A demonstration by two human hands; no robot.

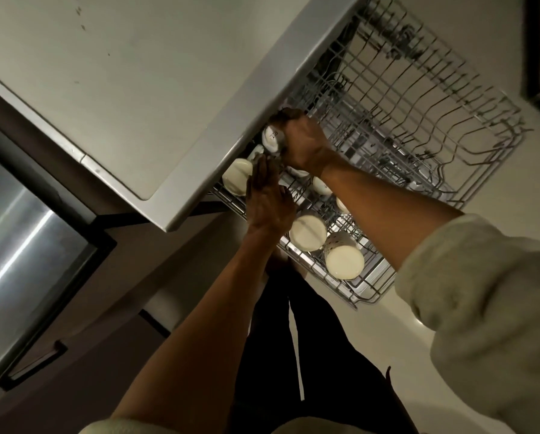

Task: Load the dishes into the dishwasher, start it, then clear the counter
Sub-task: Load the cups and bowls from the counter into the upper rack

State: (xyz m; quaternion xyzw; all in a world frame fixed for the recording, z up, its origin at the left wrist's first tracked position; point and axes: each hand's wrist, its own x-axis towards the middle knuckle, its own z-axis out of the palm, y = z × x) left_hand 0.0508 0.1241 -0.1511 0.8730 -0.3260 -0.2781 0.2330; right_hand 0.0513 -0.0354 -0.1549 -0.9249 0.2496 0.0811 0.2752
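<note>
Cup [273, 140]: white, label on its base, tipped on its side just below the counter edge, centre of the frame, above the far end of the rack.
Right hand [304, 145]: fingers curled round the cup, gripping it from the right; forearm running to lower right into a rolled pale sleeve [481, 308].
Left hand [267, 198]: fingers straight and pressed together, pointing up toward the cup; contact with the dishes under the fingertips not discernible.
Upper rack [340, 277]: wire, pulled out, centre right; upturned white cups and bowls [307, 232] standing base-up in it.
Lower rack [418, 98]: grey wire, upper right.
Counter [121, 89]: pale slab, upper left, overhanging the racks.
Steel panel [21, 245]: left edge, shiny.
</note>
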